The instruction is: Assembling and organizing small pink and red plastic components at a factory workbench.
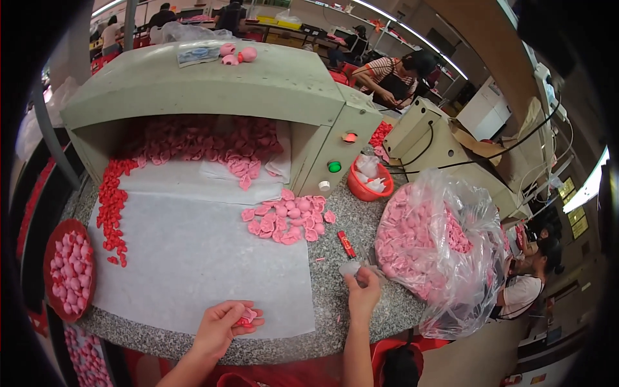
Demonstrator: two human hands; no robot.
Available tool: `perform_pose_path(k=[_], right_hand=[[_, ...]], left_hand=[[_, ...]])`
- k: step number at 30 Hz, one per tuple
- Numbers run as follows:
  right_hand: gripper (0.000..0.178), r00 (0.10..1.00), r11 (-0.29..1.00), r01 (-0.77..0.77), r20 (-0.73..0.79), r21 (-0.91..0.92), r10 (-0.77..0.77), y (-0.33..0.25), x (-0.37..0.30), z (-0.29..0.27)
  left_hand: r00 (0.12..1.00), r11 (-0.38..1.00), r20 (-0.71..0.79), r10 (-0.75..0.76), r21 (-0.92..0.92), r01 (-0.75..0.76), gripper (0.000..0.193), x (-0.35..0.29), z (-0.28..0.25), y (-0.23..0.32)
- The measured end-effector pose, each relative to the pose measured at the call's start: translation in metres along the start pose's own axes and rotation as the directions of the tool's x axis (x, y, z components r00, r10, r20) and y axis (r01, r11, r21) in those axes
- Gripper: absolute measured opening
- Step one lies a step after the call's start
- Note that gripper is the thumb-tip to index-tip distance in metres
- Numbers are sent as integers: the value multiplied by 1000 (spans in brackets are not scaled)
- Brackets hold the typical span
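Near the front of the white sheet (213,258), my left hand (222,326) pinches a small pink piece (247,316) with red at its lower edge. My fingers partly hide it. On the speckled worktop to the right, my right hand (363,290) has its thumb and curled fingers closed at a whitish, translucent wad (350,267). A red tube with a printed label (346,244) lies just beyond that hand. Loose pink cupped pieces (290,216) are heaped at the sheet's far right edge. Small red pieces (112,206) form a strip along its left side.
A pale green machine (206,84) stands behind, its opening full of pink pieces. A large clear bag of pink pieces (419,238) bulges at right. Beyond the tube is a red bowl (370,193); at left sits a red basket (48,284). Other people work farther off.
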State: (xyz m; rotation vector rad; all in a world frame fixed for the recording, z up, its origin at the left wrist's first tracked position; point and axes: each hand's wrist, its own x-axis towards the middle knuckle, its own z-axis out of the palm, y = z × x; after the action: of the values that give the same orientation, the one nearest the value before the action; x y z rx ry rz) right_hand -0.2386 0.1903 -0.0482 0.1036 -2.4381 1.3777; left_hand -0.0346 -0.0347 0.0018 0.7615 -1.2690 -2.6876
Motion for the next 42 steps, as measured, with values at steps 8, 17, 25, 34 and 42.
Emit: perform_pose_path(k=[8, 17, 25, 34, 42], right_hand=[[26, 998, 998, 29, -63, 59, -25, -7, 4, 9], [26, 987, 865, -155, 104, 478, 120, -27, -16, -2], [21, 873, 626, -451, 459, 636, 164, -91, -76, -10], [29, 854, 822, 382, 180, 423, -489, -139, -118, -18], [25, 689, 748, 507, 320, 428, -650, -159, -122, -17]], left_hand=[[974, 919, 193, -119, -351, 182, 40, 0, -8, 4], [984, 876, 169, -47, -467, 122, 37, -5, -15, -12], [995, 862, 98, 12, -505, 40, 39, -5, 15, 3], [991, 799, 132, 1, -596, 79, 44, -18, 7, 15], [992, 779, 119, 40, -626, 43, 44, -22, -1, 10]])
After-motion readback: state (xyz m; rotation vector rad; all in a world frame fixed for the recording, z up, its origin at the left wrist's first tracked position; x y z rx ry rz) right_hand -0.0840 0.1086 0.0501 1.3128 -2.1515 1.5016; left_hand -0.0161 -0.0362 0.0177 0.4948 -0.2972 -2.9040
